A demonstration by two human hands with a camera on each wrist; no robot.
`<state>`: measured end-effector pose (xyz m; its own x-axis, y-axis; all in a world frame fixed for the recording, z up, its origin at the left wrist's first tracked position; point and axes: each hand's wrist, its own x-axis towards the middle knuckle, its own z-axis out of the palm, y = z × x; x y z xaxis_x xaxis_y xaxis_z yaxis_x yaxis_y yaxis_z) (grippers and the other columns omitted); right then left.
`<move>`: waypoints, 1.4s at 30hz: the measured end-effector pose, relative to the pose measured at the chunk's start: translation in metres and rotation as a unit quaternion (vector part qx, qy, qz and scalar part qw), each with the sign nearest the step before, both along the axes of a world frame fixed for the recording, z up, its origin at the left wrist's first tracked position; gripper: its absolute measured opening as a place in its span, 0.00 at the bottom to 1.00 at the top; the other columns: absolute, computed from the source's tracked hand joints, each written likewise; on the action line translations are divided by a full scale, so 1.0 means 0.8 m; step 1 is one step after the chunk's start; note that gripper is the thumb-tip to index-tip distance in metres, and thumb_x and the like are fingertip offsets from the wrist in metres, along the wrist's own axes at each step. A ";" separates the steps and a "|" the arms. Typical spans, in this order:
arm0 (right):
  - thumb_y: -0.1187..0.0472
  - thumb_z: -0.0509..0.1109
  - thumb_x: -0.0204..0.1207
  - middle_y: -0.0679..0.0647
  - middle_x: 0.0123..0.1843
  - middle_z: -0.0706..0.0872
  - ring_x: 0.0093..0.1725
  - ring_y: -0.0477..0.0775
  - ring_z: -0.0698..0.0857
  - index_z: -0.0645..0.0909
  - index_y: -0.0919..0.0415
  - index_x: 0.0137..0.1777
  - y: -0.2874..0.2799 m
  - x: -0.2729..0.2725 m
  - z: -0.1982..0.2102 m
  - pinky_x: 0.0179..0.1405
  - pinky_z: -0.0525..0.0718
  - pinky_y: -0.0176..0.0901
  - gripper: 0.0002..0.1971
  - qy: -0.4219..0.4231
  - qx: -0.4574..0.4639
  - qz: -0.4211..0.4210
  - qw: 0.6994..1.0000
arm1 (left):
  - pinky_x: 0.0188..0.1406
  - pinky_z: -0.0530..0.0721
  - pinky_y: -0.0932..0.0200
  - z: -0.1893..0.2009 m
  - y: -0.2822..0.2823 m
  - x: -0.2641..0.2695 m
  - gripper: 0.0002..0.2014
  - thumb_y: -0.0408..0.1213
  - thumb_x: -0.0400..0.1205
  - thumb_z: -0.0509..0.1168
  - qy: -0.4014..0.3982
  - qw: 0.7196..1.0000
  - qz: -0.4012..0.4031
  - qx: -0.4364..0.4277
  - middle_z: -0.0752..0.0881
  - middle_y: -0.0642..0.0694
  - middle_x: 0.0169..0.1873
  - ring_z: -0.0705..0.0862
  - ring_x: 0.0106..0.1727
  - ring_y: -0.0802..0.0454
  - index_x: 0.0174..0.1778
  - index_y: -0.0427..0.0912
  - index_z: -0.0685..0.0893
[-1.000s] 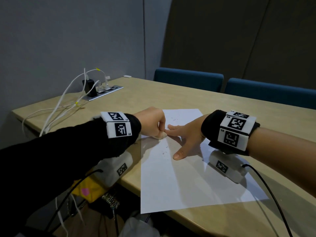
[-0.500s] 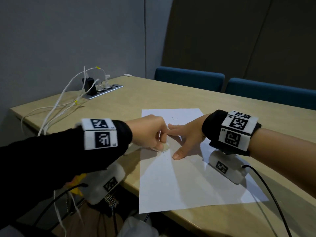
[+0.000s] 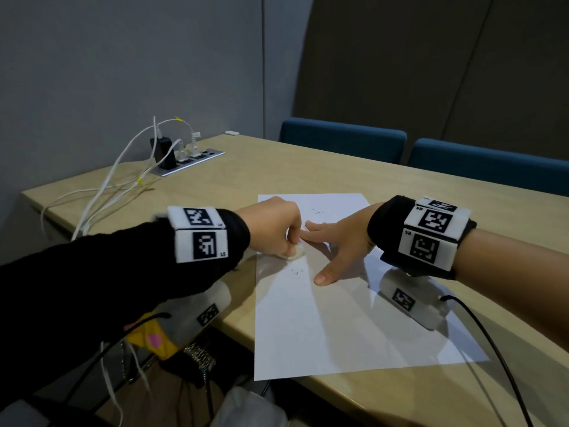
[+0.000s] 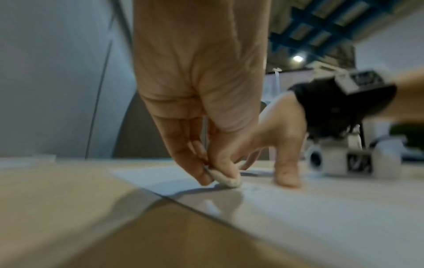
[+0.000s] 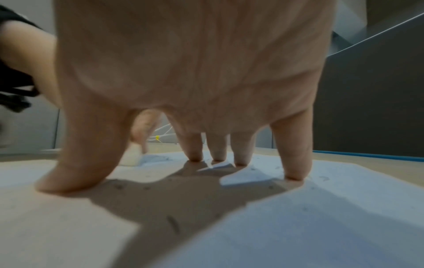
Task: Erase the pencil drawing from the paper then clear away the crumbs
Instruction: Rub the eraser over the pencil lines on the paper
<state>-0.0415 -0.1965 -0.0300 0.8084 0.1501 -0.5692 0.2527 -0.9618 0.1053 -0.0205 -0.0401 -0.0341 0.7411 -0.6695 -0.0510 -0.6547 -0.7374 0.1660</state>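
Slid back toward the near-left paper (image 3: 323, 328) edge since a second ago: left hand (image 3: 271, 226), grip pinching eraser (image 3: 296, 251) onto the sheet. Right hand (image 3: 338, 241) splayed flat beside it, crumbs (image 3: 297, 270) between. "L5", "R5" on wrist tags.

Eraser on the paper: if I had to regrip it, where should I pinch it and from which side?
Pinch the eraser by its upper half, from above, as the left hand does now: it is a small rounded lump whose underside presses the paper.
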 end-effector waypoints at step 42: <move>0.39 0.76 0.64 0.33 0.82 0.34 0.82 0.41 0.41 0.35 0.40 0.81 -0.028 0.007 0.005 0.81 0.46 0.50 0.58 0.024 0.048 0.012 0.998 | 0.29 0.71 0.69 0.006 0.012 0.026 0.08 0.43 0.80 0.67 0.017 0.995 0.074 -0.058 0.86 0.50 0.32 0.78 0.29 0.63 0.43 0.42 0.86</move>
